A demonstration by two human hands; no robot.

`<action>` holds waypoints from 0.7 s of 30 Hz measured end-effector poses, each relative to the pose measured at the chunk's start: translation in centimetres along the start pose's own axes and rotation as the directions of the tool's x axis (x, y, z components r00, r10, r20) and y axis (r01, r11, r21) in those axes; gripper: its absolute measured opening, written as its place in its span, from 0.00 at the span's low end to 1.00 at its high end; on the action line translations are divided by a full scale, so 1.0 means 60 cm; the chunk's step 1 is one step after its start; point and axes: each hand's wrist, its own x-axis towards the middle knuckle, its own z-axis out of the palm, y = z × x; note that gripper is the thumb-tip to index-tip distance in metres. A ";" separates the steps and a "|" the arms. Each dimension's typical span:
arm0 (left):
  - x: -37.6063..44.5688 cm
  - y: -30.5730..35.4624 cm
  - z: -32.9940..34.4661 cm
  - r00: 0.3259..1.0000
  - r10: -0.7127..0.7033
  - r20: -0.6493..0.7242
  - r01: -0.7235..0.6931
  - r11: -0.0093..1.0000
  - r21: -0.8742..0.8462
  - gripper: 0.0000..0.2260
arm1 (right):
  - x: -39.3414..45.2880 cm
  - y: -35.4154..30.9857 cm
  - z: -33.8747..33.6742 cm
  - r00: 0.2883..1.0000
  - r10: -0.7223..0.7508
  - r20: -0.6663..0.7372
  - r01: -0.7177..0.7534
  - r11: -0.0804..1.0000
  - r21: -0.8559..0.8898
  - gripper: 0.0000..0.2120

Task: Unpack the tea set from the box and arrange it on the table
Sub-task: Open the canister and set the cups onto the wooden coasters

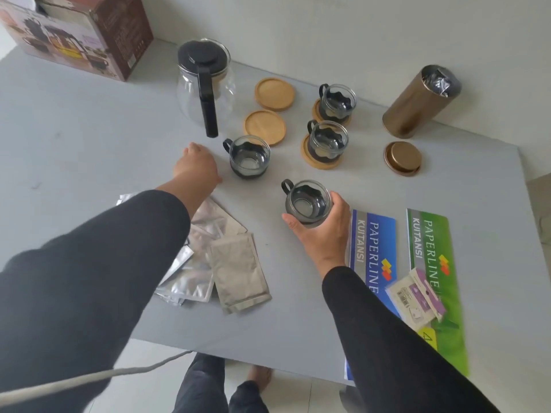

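My right hand (320, 231) grips a glass cup with a black holder (307, 202) near the middle of the grey table (89, 138). My left hand (195, 168) hovers just left of another cup (249, 158), fingers curled under, holding nothing that I can see. Two more cups (337, 101) (326, 141) stand on wooden coasters at the back. Two bare coasters (274, 93) (264, 126) lie beside the glass teapot with a black lid and handle (204, 84). The tea set box (80, 34) stands at the far left corner.
A gold tin (417, 102) stands open at the back right, its lid (402, 158) lying in front of it. Silver foil pouches (214, 257) lie under my left arm. Blue and green receipt books (372, 248) (432, 263) lie at the right, a small packet (414, 296) on them.
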 end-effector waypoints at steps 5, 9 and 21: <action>0.005 -0.003 0.000 1.000 0.018 -0.010 -0.018 1.000 0.010 0.36 | 0.014 -0.001 0.007 0.999 -0.001 0.035 0.000 1.000 0.022 0.44; 0.019 -0.007 -0.012 0.999 -0.015 0.048 0.013 0.999 0.044 0.44 | 0.029 -0.020 0.008 0.999 -0.005 0.047 0.004 1.000 0.027 0.40; 0.042 0.000 -0.030 0.985 -0.058 0.162 0.038 0.991 0.126 0.52 | 0.155 -0.155 0.037 0.991 -0.111 -0.071 0.117 0.989 0.088 0.39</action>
